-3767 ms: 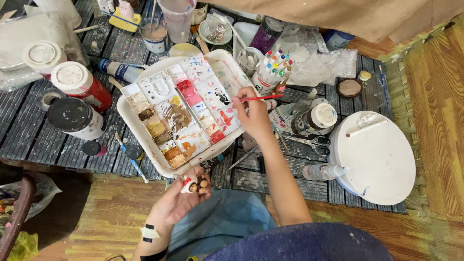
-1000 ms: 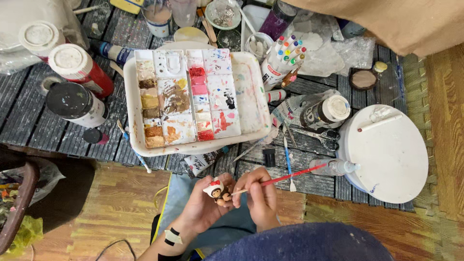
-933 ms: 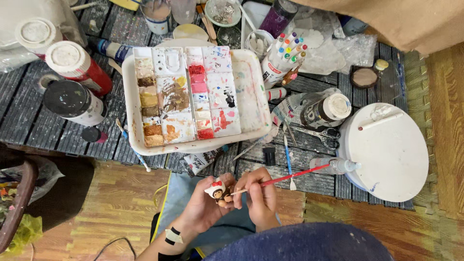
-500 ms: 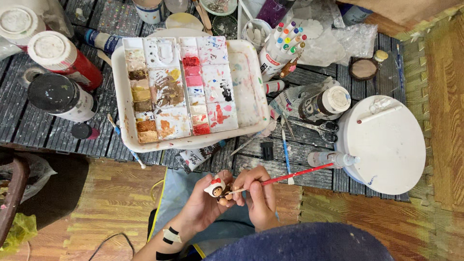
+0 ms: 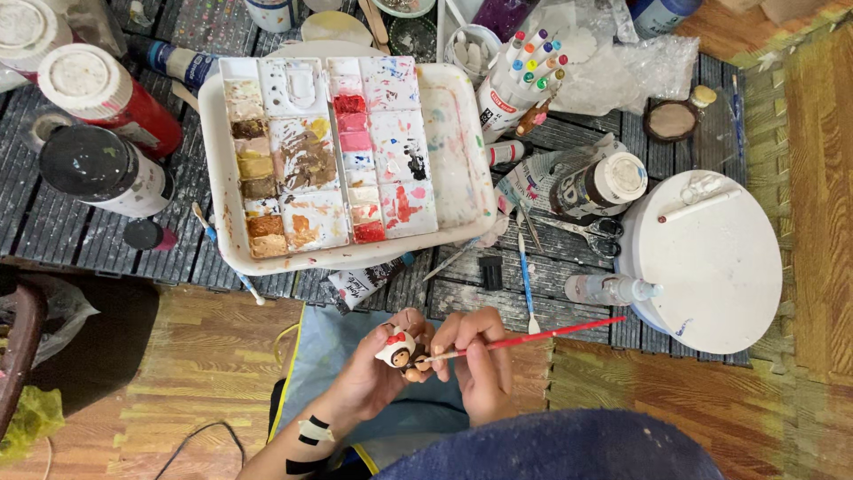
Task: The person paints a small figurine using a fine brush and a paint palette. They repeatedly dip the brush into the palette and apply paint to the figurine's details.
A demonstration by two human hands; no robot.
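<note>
1. the bench (image 5: 62,231) is a dark slatted surface crowded with paint supplies; the person sits below it over a wood-pattern floor.
2. one round white turntable (image 5: 711,267) sits at the right end of the bench, with nothing being worked on it.
3. one white tray (image 5: 458,142) holds two palette blocks, one of browns and ochres, one of reds and pinks.
4. three big paint bottles stand at the left: a white-capped one at the frame edge, a red one (image 5: 107,98) and a black one (image 5: 107,173). one pack of coloured markers (image 5: 520,71) leans by the tray's far corner.
5. the left hand (image 5: 373,378) has its fingers closed around one small figurine (image 5: 397,349), white, red and brown, held above the lap, just beside the right hand. it looks light, rigid and breakable, with possibly wet paint, so it is best held by its base and back.
6. the right hand (image 5: 480,364) pinches one thin red brush (image 5: 533,336) like a pen, near the tip, which touches the figurine. the brush is light and stiff.
</note>
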